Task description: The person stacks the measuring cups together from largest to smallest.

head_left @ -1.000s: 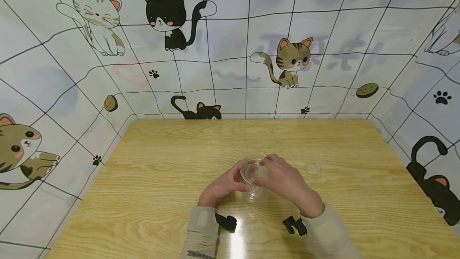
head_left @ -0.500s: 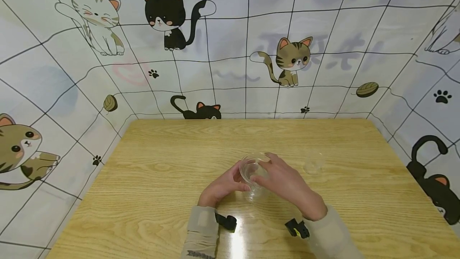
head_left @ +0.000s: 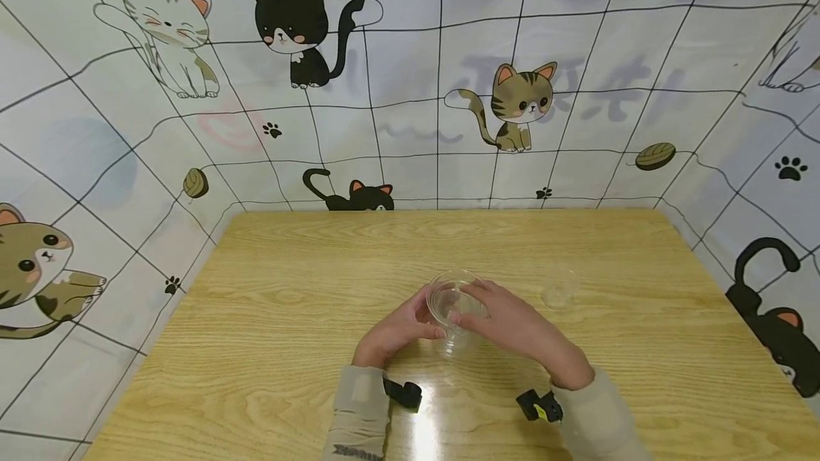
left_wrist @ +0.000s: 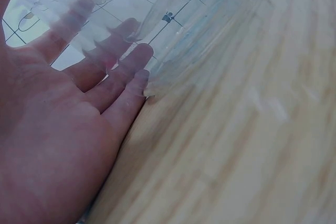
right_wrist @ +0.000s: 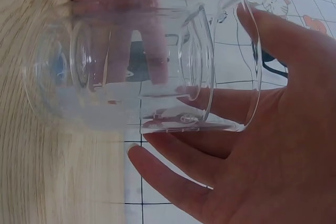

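Note:
Clear glass cups stand upright on the table in the head view, one set partway inside the other. The outer cup [head_left: 456,346] has its base at the tabletop; the rim of the inner cup [right_wrist: 257,66] rises above it in the right wrist view. My left hand [head_left: 400,329] holds the outer cup from the left, thumb in front and fingers behind, seen through the glass. My right hand [head_left: 512,322] grips the upper, inner cup from the right. In the right wrist view its thumb lies at the rim and its fingers pass along the other side.
Behind and right of the cups lies a small clear glass piece [head_left: 559,289], round and faint against the wood. The wooden table [head_left: 307,262] ends at a sheet [head_left: 410,126] printed with cats, which encloses it at the back and both sides.
My right hand and wrist have shifted slightly right and toward me, its fingertips drawing back from the far rim. My left hand and the cups stay nearly still.

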The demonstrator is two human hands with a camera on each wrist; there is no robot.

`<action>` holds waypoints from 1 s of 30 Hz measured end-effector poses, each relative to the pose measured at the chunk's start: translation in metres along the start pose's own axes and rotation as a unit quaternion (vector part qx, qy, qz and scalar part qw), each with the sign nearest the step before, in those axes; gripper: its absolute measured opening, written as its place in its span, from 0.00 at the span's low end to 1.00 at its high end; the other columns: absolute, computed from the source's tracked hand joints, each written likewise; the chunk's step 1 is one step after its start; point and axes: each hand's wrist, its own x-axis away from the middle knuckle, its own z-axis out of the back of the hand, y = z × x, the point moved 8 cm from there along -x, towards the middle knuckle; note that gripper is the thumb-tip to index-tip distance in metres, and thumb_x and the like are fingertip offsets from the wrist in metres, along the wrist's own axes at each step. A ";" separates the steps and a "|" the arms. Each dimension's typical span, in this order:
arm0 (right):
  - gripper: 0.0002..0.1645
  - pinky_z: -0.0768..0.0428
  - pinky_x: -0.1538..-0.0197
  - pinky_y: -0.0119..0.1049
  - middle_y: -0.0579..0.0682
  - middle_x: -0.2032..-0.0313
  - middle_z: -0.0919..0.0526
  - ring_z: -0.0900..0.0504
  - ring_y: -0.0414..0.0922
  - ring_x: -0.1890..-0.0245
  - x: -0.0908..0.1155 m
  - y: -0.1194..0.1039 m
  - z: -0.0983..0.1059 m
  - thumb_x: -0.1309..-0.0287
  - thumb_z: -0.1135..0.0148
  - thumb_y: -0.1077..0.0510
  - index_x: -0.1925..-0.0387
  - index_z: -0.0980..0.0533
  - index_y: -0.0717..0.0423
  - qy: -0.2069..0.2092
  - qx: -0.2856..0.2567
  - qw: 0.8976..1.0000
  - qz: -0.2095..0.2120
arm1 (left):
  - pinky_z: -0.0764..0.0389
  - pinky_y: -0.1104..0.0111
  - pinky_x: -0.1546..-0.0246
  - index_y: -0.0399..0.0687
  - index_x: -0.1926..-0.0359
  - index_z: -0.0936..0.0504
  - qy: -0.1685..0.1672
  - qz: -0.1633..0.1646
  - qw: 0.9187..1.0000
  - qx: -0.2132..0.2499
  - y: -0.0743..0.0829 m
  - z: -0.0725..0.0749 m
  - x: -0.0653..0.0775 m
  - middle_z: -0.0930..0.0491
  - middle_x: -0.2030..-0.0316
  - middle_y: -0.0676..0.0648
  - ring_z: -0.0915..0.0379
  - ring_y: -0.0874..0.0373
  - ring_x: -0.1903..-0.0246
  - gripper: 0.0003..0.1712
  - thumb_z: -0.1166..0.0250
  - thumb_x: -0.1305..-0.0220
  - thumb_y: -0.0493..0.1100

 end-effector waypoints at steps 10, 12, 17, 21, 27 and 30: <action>0.47 0.40 0.44 0.58 0.55 0.34 0.47 0.44 0.56 0.38 0.004 0.004 -0.001 0.51 0.53 0.27 0.36 0.41 0.50 -0.011 -0.013 1.000 0.005 | 0.48 0.60 0.39 0.59 0.35 0.44 -0.002 -0.012 1.000 -0.015 -0.001 0.001 -0.001 0.42 0.37 0.54 0.50 0.59 0.37 0.43 0.33 0.50 0.38; 0.48 0.40 0.44 0.57 0.53 0.34 0.48 0.45 0.55 0.37 0.004 0.005 -0.001 0.53 0.52 0.26 0.35 0.42 0.49 -0.017 -0.014 1.000 0.007 | 0.48 0.61 0.39 0.59 0.35 0.44 -0.003 -0.012 1.000 -0.015 -0.001 0.001 -0.001 0.42 0.37 0.54 0.50 0.59 0.37 0.43 0.33 0.50 0.38; 0.52 0.40 0.43 0.55 0.53 0.34 0.48 0.46 0.54 0.37 0.003 0.007 -0.002 0.56 0.49 0.26 0.35 0.44 0.50 -0.029 -0.008 0.999 0.025 | 0.46 0.63 0.39 0.59 0.35 0.44 -0.003 -0.008 1.000 -0.014 0.000 0.001 -0.001 0.42 0.37 0.54 0.49 0.59 0.37 0.44 0.32 0.51 0.38; 0.52 0.37 0.45 0.55 0.53 0.34 0.48 0.43 0.55 0.38 0.003 0.007 -0.002 0.56 0.46 0.27 0.34 0.44 0.50 -0.031 0.000 0.999 0.037 | 0.47 0.62 0.39 0.56 0.35 0.45 -0.006 -0.010 1.000 -0.006 0.010 -0.003 0.001 0.42 0.37 0.53 0.49 0.57 0.37 0.44 0.33 0.51 0.36; 0.53 0.34 0.47 0.54 0.52 0.34 0.48 0.41 0.55 0.39 0.003 0.007 -0.002 0.59 0.42 0.29 0.35 0.44 0.50 -0.033 0.003 0.999 0.034 | 0.48 0.62 0.39 0.55 0.35 0.45 -0.003 -0.004 1.000 -0.010 0.022 -0.009 0.005 0.42 0.38 0.53 0.49 0.56 0.37 0.44 0.33 0.50 0.38; 0.55 0.33 0.48 0.54 0.52 0.34 0.48 0.40 0.55 0.40 0.004 0.007 -0.002 0.61 0.44 0.26 0.35 0.44 0.49 -0.031 0.011 0.999 0.029 | 0.47 0.62 0.39 0.53 0.35 0.45 -0.004 -0.010 1.000 -0.009 0.024 -0.009 0.006 0.41 0.38 0.52 0.49 0.53 0.37 0.43 0.33 0.50 0.39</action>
